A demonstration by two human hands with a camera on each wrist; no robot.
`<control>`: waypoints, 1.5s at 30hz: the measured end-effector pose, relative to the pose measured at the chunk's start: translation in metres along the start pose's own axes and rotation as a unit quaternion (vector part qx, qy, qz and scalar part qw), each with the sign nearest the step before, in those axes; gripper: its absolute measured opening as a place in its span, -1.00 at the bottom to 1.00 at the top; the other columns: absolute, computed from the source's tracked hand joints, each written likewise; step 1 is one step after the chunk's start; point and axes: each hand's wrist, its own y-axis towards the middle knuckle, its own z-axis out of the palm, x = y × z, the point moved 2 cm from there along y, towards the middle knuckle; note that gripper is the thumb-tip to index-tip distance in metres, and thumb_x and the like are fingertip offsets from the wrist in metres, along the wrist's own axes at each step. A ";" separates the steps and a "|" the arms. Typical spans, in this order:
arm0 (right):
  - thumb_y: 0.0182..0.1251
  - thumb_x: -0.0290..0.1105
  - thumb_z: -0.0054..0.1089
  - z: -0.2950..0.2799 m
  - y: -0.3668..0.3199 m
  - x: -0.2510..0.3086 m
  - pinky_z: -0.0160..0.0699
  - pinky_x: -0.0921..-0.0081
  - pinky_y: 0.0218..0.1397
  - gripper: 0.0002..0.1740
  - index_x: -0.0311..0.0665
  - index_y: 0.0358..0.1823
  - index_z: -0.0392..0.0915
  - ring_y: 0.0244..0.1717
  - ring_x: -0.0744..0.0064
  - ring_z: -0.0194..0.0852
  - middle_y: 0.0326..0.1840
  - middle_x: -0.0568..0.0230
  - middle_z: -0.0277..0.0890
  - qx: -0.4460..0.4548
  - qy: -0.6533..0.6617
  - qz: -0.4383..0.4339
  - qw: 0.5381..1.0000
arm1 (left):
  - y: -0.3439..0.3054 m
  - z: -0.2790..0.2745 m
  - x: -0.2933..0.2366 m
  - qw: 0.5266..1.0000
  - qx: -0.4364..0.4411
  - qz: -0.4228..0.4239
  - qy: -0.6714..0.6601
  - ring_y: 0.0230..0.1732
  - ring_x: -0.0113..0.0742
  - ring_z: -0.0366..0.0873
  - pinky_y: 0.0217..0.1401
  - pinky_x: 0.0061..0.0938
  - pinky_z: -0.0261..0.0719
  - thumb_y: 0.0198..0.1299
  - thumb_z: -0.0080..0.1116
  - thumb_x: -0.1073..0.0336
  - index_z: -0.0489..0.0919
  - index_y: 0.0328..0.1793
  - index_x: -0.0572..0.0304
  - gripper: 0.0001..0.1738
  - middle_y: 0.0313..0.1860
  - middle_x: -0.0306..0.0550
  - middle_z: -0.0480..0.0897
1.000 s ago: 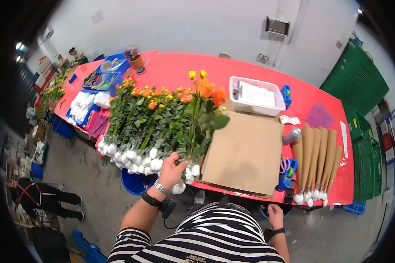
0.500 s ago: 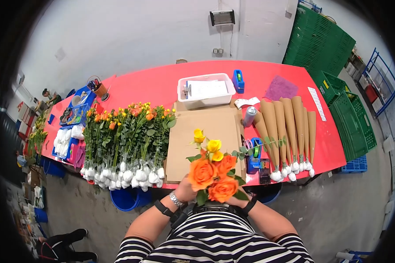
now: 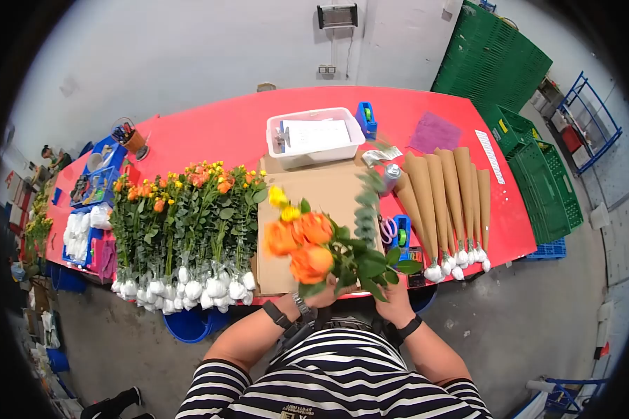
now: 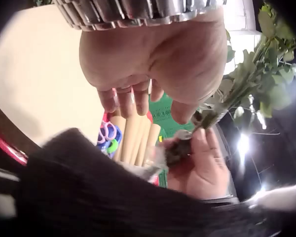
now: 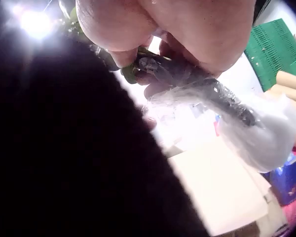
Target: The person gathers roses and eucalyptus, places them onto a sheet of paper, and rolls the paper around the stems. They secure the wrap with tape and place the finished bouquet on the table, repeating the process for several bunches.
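Pretty bold colours on this bouquet (image 3: pixel 307 241): fat orange roses (image 3: pixel 313 262), wide and ruffled, packed tight at the head, plus bright yellow roses (image 3: pixel 278 196) poking out at the upper left. Loads of dark green leaves (image 3: pixel 372 264) fanning out to the right, and a long sprig of grey-green eucalyptus (image 3: pixel 367 209) sticking up, a bit blurred. Down at the stem end, crinkly clear plastic wrap (image 5: pixel 212 101) over something dark, with a puffy white ball (image 5: pixel 261 136) at the tip.

Held up in the air in front of the striped shirt (image 3: pixel 342 356), over the near edge of the red counter (image 3: pixel 223 119), with brown cardboard (image 3: pixel 325 187) lying behind. Hands a little apart: right hand (image 3: pixel 396 306) curled round the stem end, left hand (image 4: pixel 148 64) below the blooms, fingers loose and fairly straight, right near the stems (image 4: pixel 229 106). Can't tell from here if touching.

Off to the left, a long row of similar bunches (image 3: pixel 189 237), same orange and yellow heads, white padded ends. To the right, pink-handled scissors (image 3: pixel 388 230), then slim brown paper cones (image 3: pixel 449 202). Further back, a white plastic bin (image 3: pixel 321 157) with a clipboard (image 3: pixel 318 136) inside.
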 end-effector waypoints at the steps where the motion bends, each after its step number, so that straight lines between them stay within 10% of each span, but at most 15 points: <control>1: 0.44 -0.54 0.16 -0.015 0.013 0.038 0.56 0.29 0.06 -0.74 -0.32 0.11 0.63 -0.05 0.03 0.65 -0.05 0.06 0.66 -0.014 0.018 0.053 0.998 | 0.009 -0.014 -0.001 0.907 0.014 -0.128 -0.400 0.09 -0.16 0.59 0.22 -0.34 0.54 0.27 0.40 0.15 0.64 0.22 0.16 -0.55 0.14 0.02 0.64; 3: 0.39 -0.54 0.17 -0.015 0.021 0.048 0.57 0.25 -0.05 -0.75 -0.34 0.07 0.63 -0.14 -0.05 0.58 -0.17 -0.01 0.56 -0.095 -0.045 0.045 0.993 | 0.018 0.049 0.066 0.955 -0.026 -0.105 -0.278 0.14 -0.05 0.61 0.27 -0.30 0.55 0.23 0.42 0.15 0.57 0.34 0.18 -0.42 0.20 0.09 0.64; 4: 0.35 -0.57 0.21 -0.019 0.023 0.047 0.57 0.26 -0.06 -0.69 -0.36 0.12 0.62 -0.12 -0.04 0.58 -0.13 -0.03 0.54 -0.058 -0.088 0.083 0.991 | 0.014 0.021 0.049 0.966 -0.006 -0.092 -0.242 0.32 0.30 0.51 0.37 -0.08 0.50 0.21 0.41 0.01 0.47 0.35 0.32 -0.28 0.17 0.40 0.64; 10: 0.26 -0.52 0.35 -0.015 0.042 0.050 0.52 0.18 -0.13 -0.61 -0.31 0.14 0.64 -0.19 0.01 0.57 -0.22 0.09 0.54 -0.080 -0.256 0.070 0.961 | -0.011 0.087 0.113 0.990 -0.016 0.069 0.120 0.54 0.02 0.32 0.63 -0.01 0.16 0.11 0.44 0.10 0.44 0.49 0.25 -0.18 0.47 0.04 0.45; 15: 0.25 -0.46 0.40 -0.004 0.059 0.040 0.50 0.17 -0.14 -0.70 -0.26 0.02 0.67 -0.19 0.00 0.59 -0.21 0.12 0.62 -0.079 -0.302 0.037 0.949 | -0.023 0.078 0.114 0.992 -0.046 0.079 0.086 0.34 -0.12 0.51 0.49 -0.14 0.32 0.12 0.36 0.13 0.66 0.22 0.12 -0.48 0.25 -0.08 0.59; 20: 0.29 -0.40 0.40 0.010 0.071 -0.009 0.61 0.18 -0.04 -0.75 -0.27 -0.02 0.68 -0.12 -0.02 0.65 -0.18 0.06 0.64 0.079 -0.161 0.088 0.980 | -0.031 0.059 0.110 0.992 -0.075 0.072 0.075 -0.18 -0.14 0.66 -0.15 -0.23 0.64 0.29 0.15 0.18 0.61 -0.37 0.01 -0.81 -0.22 -0.20 0.64; 29: 0.41 -0.34 0.31 0.050 0.090 -0.113 0.61 0.29 -0.06 -0.74 -0.28 0.04 0.71 -0.21 0.17 0.66 -0.19 0.03 0.68 0.353 0.028 0.208 0.912 | -0.051 0.025 0.080 0.994 -0.061 0.011 0.086 -0.23 -0.22 0.65 -0.28 -0.31 0.60 0.27 0.24 0.10 0.58 -0.35 0.03 -0.76 -0.26 -0.19 0.59; 32: 0.42 -0.27 0.20 0.054 0.085 -0.141 0.61 0.21 -0.06 -0.73 -0.23 0.02 0.70 -0.23 -0.01 0.66 -0.26 -0.10 0.69 0.432 -0.056 0.193 0.879 | -0.046 -0.001 0.061 0.990 -0.071 0.061 0.105 0.02 -0.10 0.60 0.00 -0.22 0.58 0.23 0.24 0.14 0.59 -0.31 0.08 -0.79 -0.12 -0.10 0.60; 34: 0.40 -0.26 0.19 0.050 0.083 -0.146 0.61 0.17 -0.04 -0.72 -0.22 0.00 0.70 -0.20 -0.07 0.66 -0.24 -0.12 0.68 0.436 -0.081 0.166 0.881 | -0.040 0.003 0.063 0.975 -0.134 0.073 0.161 0.13 0.00 0.53 0.23 -0.16 0.46 0.19 0.26 0.18 0.60 -0.25 0.10 -0.82 -0.03 0.00 0.58; 41: 0.35 -0.28 0.19 0.021 0.088 -0.162 0.61 0.10 0.00 -0.72 -0.22 -0.01 0.70 -0.11 -0.18 0.67 -0.19 -0.15 0.69 0.438 -0.098 0.137 0.883 | -0.004 0.020 0.101 0.975 -0.103 -0.125 0.154 -0.24 -0.03 0.63 0.05 -0.12 0.53 0.27 0.26 0.18 0.58 -0.21 0.03 -0.85 -0.34 -0.09 0.57; 45: 0.41 -0.40 0.17 0.010 0.063 -0.190 0.61 0.16 0.11 -0.73 -0.41 0.01 0.66 0.01 -0.15 0.65 -0.03 -0.20 0.67 0.268 -0.044 0.210 0.939 | 0.015 0.018 0.134 0.977 -0.068 -0.191 0.065 -0.18 0.13 0.67 -0.02 0.03 0.57 0.36 0.14 0.11 0.59 -0.20 0.12 -0.75 -0.25 0.01 0.67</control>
